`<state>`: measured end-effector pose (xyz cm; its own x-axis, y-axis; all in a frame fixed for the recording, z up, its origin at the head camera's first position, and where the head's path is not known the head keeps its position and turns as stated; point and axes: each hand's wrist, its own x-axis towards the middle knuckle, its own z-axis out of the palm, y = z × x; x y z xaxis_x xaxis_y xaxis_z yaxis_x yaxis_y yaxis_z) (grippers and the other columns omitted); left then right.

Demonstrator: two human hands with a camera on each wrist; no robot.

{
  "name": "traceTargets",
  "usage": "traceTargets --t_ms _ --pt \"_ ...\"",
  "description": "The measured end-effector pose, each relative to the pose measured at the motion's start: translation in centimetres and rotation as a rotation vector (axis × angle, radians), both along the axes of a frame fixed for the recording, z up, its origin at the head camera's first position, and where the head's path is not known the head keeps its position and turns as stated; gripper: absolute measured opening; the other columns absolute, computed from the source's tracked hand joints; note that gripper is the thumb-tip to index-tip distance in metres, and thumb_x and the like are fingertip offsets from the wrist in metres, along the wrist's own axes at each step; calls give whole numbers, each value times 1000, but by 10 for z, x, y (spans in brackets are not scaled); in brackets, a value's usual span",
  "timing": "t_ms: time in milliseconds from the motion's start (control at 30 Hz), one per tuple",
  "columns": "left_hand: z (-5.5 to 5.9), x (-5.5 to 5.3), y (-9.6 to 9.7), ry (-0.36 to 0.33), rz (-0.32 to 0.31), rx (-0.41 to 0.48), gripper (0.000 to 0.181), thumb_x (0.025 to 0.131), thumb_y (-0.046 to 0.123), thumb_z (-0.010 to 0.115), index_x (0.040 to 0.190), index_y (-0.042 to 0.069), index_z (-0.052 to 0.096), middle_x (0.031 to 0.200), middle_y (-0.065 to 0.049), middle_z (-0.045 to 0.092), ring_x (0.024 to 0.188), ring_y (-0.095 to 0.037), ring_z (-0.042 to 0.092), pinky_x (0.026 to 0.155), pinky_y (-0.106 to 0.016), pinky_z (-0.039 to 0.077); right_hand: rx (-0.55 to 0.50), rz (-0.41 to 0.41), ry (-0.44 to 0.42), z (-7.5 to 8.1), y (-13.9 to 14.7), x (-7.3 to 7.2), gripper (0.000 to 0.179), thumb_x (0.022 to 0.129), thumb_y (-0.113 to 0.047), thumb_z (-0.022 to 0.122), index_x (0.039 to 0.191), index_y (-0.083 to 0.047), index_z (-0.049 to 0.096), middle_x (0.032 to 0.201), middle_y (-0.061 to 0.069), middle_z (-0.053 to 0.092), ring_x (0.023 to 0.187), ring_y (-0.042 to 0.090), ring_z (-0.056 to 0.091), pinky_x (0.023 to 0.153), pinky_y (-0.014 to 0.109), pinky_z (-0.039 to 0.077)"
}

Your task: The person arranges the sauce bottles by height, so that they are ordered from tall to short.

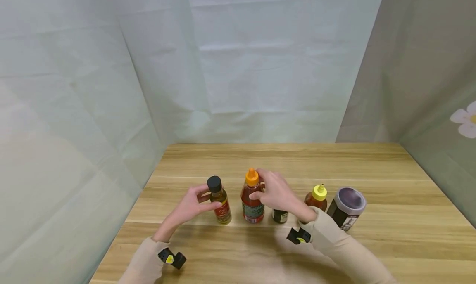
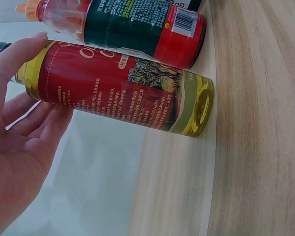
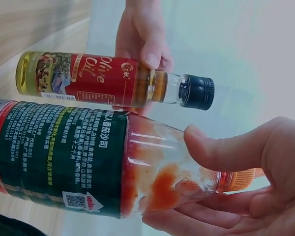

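Observation:
My left hand (image 1: 190, 204) holds an olive oil bottle (image 1: 223, 213) by its upper part, thumb on the near side and fingers behind. The bottle has a black cap, a red label and yellow oil, as the left wrist view shows. To its right stands a ketchup bottle (image 1: 253, 210) with an orange nozzle cap and a dark green label. My right hand (image 1: 278, 194) grips its shoulder below the cap. Red sauce (image 3: 164, 187) smears the clear plastic there in the right wrist view. Both bottles stand near each other on the wooden table (image 1: 223, 255).
Right of the ketchup, a dark bottle (image 1: 280, 216) is partly hidden under my right hand. A bottle with a yellow nozzle cap (image 1: 319, 192) and a dark jar with a purplish lid (image 1: 349, 201) stand farther right. Pale cloth (image 1: 260, 69) hangs behind the table and at its sides.

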<state>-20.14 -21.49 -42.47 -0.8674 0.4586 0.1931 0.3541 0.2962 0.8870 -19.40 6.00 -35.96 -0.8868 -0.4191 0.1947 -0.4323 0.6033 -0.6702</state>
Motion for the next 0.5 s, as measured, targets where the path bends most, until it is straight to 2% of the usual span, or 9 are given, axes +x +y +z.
traceTargets --t_ms 367,500 --pt "-2 -1 1 -1 23 -6 49 84 14 76 128 2 59 127 -17 62 112 3 57 102 -39 50 -28 -40 -3 4 -4 -8 32 81 -7 76 109 -7 61 102 7 70 97 28 69 80 40 59" --pt "-2 -1 2 -2 21 0 49 84 14 76 128 3 59 127 -17 61 112 3 57 101 -39 50 -25 -54 2 11 -7 -13 37 81 -9 77 114 -6 61 106 8 70 100 29 68 82 42 59"
